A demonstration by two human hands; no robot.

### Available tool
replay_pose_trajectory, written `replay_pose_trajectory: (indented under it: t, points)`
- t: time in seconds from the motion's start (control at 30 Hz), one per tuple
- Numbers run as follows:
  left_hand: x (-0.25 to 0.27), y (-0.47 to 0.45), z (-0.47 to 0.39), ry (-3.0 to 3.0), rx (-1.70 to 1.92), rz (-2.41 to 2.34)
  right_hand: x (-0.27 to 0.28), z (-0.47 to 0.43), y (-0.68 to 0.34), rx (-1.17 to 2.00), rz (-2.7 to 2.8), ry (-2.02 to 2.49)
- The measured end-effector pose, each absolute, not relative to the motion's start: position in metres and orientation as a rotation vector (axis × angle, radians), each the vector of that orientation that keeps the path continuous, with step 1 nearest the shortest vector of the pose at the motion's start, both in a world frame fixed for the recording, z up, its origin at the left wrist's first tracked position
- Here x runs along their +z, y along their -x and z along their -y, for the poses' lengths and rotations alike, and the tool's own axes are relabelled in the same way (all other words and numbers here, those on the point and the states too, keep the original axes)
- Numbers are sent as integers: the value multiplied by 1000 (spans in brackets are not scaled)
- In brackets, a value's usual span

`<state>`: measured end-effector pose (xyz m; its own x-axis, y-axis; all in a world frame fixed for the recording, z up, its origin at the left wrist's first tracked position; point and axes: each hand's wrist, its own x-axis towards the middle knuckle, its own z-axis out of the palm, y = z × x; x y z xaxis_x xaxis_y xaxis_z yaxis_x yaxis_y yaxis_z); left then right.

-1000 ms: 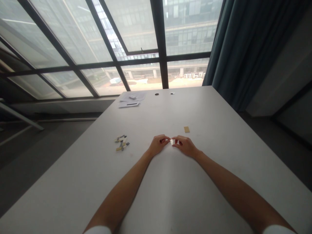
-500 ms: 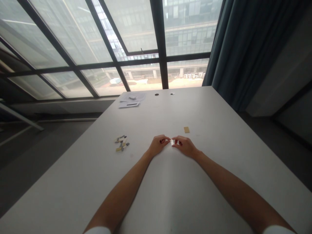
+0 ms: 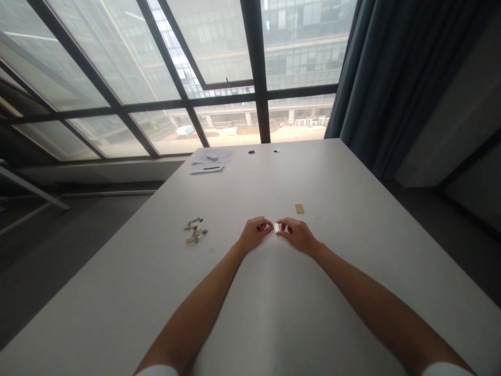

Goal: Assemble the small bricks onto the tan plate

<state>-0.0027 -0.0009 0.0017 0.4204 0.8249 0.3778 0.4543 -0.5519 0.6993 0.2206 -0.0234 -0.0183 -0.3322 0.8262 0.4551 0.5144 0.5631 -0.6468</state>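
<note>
A small white studded piece (image 3: 277, 227), like a building-brick plate, is held between the thumb and fingers of my right hand (image 3: 299, 233) just above the table. Close to its left edge, my left hand (image 3: 253, 232) is closed in a pinch. Its fingertips come up to the piece; whether they touch it or grip something tiny is too small to tell. Beyond my right hand lies a tan studded plate (image 3: 299, 208), flat on the white table (image 3: 250, 313). Off to the left is a loose pile of tan, grey and dark bricks (image 3: 195, 231).
Papers (image 3: 207, 167) with a small pale object on them lie at the table's far left. A dark round disc (image 3: 251, 152) and a small white item with a dark spot (image 3: 277, 150) sit near the far edge. Windows and a blue curtain (image 3: 376, 94) stand beyond.
The white piece has turned slightly between my fingers, its studs now showing more clearly. Both hands stay in nearly the same place.
</note>
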Motion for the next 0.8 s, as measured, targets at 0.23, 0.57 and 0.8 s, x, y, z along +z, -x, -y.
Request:
replay_pose_trajectory:
  t: [0.23,0.57,0.8]
  points:
    - [2,3,1,-2160,980,-1036,-20,22,-220,470,1979,1118]
    - [-2,5,-1,-2135,965,-1005,-17,23,-220,487,1970,1124]
    - [2,3,2,-2130,955,-1020,-13,25,-220,506,1963,1118]
